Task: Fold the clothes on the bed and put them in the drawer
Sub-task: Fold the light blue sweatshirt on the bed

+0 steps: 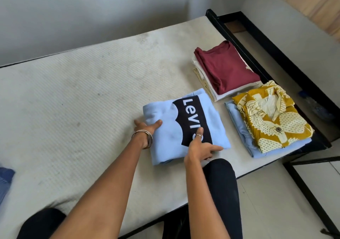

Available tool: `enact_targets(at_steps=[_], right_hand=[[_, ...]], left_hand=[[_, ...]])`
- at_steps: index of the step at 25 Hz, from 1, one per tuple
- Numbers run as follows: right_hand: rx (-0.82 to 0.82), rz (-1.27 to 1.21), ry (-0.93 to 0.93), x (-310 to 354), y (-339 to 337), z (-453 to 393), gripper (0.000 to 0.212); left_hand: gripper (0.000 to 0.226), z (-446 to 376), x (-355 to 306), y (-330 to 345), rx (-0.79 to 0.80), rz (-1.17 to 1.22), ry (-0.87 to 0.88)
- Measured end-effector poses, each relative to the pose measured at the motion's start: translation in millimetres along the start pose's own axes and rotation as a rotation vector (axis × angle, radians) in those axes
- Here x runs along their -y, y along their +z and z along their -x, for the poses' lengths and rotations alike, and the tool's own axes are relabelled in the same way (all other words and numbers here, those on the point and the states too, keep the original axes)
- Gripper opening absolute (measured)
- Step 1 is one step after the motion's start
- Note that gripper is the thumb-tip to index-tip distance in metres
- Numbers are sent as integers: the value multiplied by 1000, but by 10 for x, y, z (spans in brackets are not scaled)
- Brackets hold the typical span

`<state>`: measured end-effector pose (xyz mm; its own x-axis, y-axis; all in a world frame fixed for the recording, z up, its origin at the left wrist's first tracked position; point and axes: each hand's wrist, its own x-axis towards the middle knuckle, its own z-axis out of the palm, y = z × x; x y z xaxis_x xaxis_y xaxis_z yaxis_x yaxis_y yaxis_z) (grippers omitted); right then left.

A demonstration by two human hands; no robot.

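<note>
One folded light-blue sweatshirt [184,128] lies on the mattress [73,100] near the bed's front edge. Left hand [145,130] grips its left edge, fingers curled underneath; right hand [200,146] rests on it, fingers spread. Two folded stacks, maroon-topped [226,67] and yellow-topped [270,117], lie just right.

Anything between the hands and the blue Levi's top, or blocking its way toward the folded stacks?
Nothing visible. Both hands, left and right, are already on the blue top. Bare mattress separates it from the maroon stack and yellow stack. No drawer can be made out.
</note>
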<state>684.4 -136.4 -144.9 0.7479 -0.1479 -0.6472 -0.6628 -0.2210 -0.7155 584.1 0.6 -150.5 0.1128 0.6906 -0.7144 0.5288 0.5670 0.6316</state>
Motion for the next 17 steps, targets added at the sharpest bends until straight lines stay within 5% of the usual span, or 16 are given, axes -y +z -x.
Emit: enact_targets(at_steps=[2, 6, 9, 11, 15, 17], right_hand=[[55, -29, 81, -48, 86, 47, 123], [72, 39, 58, -166, 4, 20, 114], [188, -252, 57, -213, -77, -17, 118], [287, -369, 86, -227, -90, 38, 118], [519, -368, 4, -118, -40, 292, 62], [712, -353, -1, -37, -8, 465, 55]], left_hand=[[130, 40, 75, -3, 105, 142, -21], [113, 69, 191, -73, 146, 377, -23], [68, 290, 331, -142, 200, 464, -37], [69, 434, 495, -219, 243, 535, -34], [72, 636, 688, -616, 344, 824, 64], [80, 666, 746, -881, 393, 1080, 125]])
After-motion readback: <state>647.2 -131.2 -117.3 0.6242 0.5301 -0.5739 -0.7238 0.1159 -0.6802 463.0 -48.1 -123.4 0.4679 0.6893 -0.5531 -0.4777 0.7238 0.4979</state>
